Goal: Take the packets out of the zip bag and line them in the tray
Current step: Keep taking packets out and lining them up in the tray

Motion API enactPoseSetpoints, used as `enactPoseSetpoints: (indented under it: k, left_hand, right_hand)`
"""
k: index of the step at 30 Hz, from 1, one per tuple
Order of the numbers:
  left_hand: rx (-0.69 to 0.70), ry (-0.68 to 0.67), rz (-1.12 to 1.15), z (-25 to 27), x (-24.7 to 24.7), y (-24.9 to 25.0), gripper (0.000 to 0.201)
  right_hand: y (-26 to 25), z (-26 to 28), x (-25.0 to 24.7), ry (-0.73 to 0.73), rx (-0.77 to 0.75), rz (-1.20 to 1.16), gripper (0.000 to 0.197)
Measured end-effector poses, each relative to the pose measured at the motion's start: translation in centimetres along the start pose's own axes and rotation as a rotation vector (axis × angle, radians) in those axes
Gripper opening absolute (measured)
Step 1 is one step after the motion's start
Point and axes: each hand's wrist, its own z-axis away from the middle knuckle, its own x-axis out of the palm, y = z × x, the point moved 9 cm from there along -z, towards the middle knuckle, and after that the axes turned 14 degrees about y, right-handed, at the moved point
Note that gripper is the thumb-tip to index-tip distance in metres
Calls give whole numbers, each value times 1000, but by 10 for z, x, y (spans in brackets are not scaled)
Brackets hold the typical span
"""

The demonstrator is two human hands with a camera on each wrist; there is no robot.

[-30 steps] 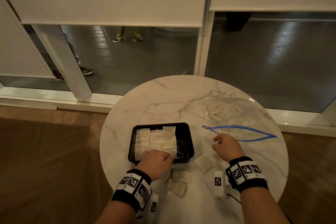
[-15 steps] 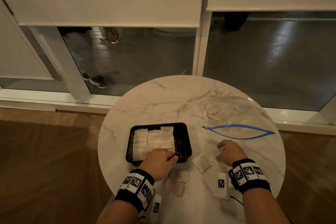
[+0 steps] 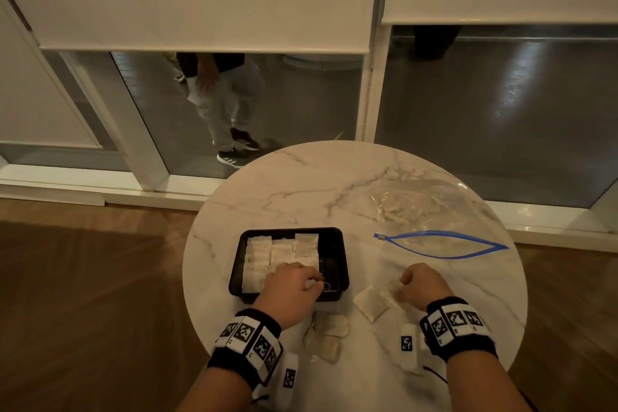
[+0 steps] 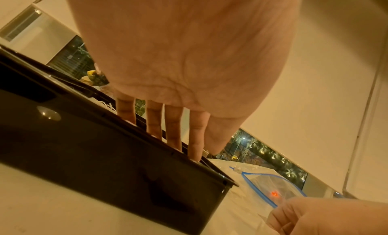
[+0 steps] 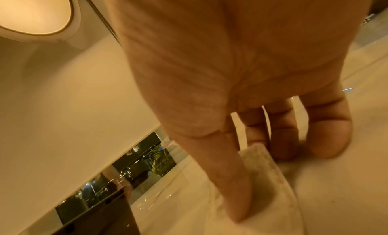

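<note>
A black tray [image 3: 345, 254] sits on the round marble table [image 3: 301, 184] with several pale packets [image 3: 279, 252] lined in its left part. My left hand [image 3: 294, 284] reaches over the tray's near rim [image 4: 84, 147]. Its fingers [image 4: 174, 127] point straight down into the tray and their tips are hidden. My right hand [image 3: 423, 283] rests on the table to the right of the tray. There its thumb [image 5: 231, 180] and curled fingers pinch a packet [image 5: 264, 168]. The clear zip bag [image 3: 468, 207] lies beyond with its blue zipper mouth open, and it holds more packets [image 3: 398, 204].
Loose packets lie on the table: one [image 3: 369, 304] just left of my right hand, two more [image 3: 329, 324] near the front edge below the tray. Behind the table are floor-level windows with blinds; a person's legs [image 3: 227, 110] pass outside. A wooden floor surrounds the table.
My right hand drew back from near the bag's mouth toward me and took hold of a packet on the table. My left hand stayed in the tray's near part.
</note>
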Motion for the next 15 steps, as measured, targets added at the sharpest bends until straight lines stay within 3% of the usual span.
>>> enactPoseSetpoints:
  k: [4,8,12,15]
  left_hand:
    - [5,55,94,-1,-3,1,27]
    - [-50,203,340,-4,-23,6,17]
    - [-191,227,753,-4,-37,15,18]
    - [-197,183,958,-3,-46,34,26]
  right_hand:
    - [-9,5,-18,52,-23,-90,12]
    - [-44,17,-55,92,-101,-407,21]
    - [-108,50,-84,-9,-262,-723,22]
    - [-149,75,-84,-87,-390,-771,17]
